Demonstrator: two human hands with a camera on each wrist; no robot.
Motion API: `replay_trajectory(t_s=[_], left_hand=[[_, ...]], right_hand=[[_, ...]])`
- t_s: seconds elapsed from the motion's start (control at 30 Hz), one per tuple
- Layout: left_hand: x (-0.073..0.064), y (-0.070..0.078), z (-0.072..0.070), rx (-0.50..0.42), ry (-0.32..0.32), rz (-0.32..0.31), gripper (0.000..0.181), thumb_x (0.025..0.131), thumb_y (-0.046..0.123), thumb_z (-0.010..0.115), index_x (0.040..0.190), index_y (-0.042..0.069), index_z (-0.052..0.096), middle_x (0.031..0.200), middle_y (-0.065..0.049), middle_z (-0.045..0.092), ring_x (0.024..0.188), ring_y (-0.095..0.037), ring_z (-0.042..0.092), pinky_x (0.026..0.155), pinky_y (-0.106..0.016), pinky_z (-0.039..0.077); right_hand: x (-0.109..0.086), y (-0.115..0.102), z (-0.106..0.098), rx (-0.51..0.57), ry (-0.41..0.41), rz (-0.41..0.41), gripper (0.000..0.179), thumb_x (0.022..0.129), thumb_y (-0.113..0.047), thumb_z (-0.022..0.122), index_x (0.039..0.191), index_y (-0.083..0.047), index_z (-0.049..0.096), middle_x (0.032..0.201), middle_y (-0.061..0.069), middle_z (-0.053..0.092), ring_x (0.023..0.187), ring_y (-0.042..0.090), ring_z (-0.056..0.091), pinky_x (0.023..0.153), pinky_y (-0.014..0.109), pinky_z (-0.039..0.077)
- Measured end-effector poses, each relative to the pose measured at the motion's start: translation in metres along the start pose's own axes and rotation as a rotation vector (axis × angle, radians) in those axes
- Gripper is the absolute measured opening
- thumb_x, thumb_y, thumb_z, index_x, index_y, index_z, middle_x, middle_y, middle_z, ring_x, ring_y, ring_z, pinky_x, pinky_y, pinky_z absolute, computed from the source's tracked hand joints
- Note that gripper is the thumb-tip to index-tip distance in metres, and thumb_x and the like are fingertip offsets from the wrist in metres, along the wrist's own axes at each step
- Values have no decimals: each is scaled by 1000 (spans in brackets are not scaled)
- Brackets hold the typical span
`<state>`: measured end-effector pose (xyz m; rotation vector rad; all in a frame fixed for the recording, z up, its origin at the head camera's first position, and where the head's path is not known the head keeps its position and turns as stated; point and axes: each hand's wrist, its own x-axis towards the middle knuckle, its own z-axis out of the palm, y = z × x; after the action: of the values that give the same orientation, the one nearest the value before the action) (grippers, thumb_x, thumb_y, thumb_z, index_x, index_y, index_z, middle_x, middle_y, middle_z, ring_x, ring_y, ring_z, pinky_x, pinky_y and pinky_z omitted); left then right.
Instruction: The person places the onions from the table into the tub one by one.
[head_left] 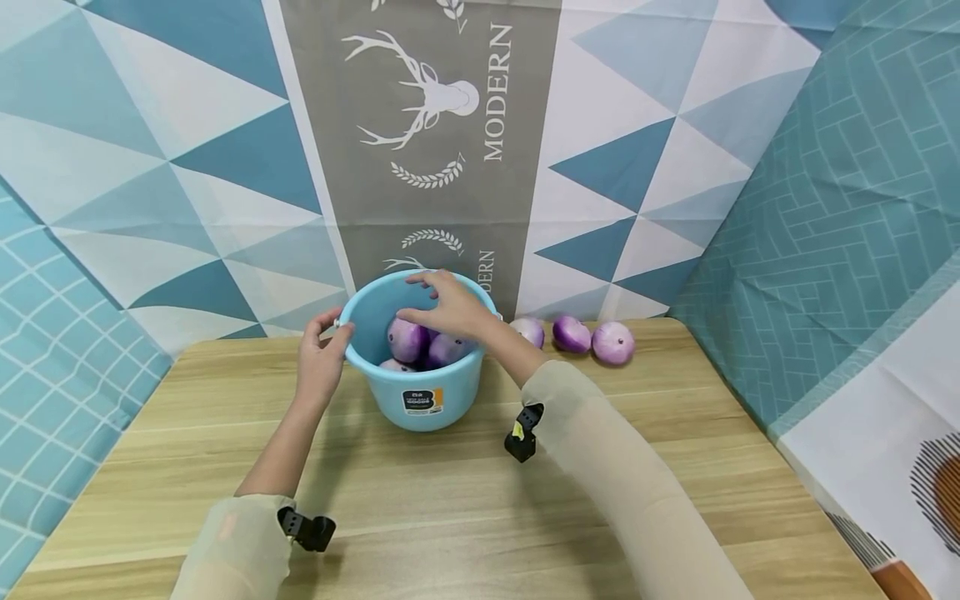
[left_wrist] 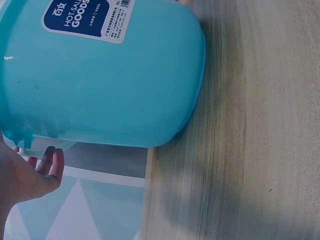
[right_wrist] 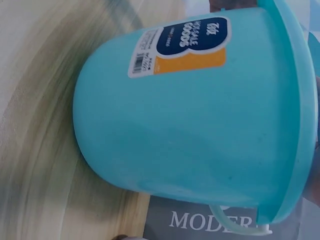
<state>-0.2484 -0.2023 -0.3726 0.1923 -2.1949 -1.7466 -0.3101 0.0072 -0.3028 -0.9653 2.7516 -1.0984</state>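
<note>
A light blue bucket (head_left: 427, 400) with a label on its front stands on the wooden table, several purple onions (head_left: 407, 340) lying inside it. My left hand (head_left: 321, 354) holds the bucket's left rim beside the handle joint, thumb at the edge and fingers curled outside. In the left wrist view, those fingers (left_wrist: 50, 165) show close to the pale handle (left_wrist: 37, 152). Over the bucket's mouth is my right hand (head_left: 453, 308), thumb and fingers spread apart above the onions with nothing between them. The right wrist view shows mostly the bucket's side (right_wrist: 190, 125), the hand largely hidden beyond the rim.
To the right of the bucket, three more onions lie near the table's back edge: a pale one (head_left: 528, 332), a darker one (head_left: 572, 333) and a pinkish one (head_left: 613, 343). A patterned cloth backdrop (head_left: 420, 192) rises right behind the wooden table (head_left: 420, 500).
</note>
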Motion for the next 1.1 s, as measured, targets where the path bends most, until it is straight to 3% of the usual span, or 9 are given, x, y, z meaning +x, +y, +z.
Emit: replay_trajectory(t_s=[0.13, 0.4, 0.7, 1.1], left_hand=[[-1, 0, -1, 2, -2, -1, 50, 94, 35, 49, 137, 11, 42, 143, -6, 39, 100, -9, 50, 71, -11, 45], [-2, 0, -2, 8, -7, -2, 51, 94, 35, 48, 138, 11, 41, 145, -7, 37, 105, -13, 50, 71, -10, 45], [0, 0, -1, 16, -1, -15, 51, 94, 37, 48, 137, 11, 42, 143, -6, 38, 108, -16, 51, 72, -12, 45], [0, 1, 0, 17, -6, -18, 51, 94, 36, 48, 137, 10, 41, 143, -7, 38, 107, -15, 50, 72, -12, 45]], right_hand=[[-1, 0, -7, -38, 29, 23, 61, 85, -45, 63, 137, -19, 46, 132, 12, 48, 118, 27, 52, 93, 37, 47], [-3, 6, -15, -37, 66, 33, 60, 84, -46, 64, 136, -21, 47, 132, 11, 49, 115, 23, 53, 92, 36, 47], [-6, 14, -31, 2, 129, 15, 58, 84, -41, 65, 133, -15, 50, 129, 15, 51, 115, 30, 53, 93, 40, 46], [-19, 31, -42, 0, 159, 40, 60, 83, -43, 66, 133, -13, 50, 130, 13, 51, 116, 29, 53, 97, 40, 44]])
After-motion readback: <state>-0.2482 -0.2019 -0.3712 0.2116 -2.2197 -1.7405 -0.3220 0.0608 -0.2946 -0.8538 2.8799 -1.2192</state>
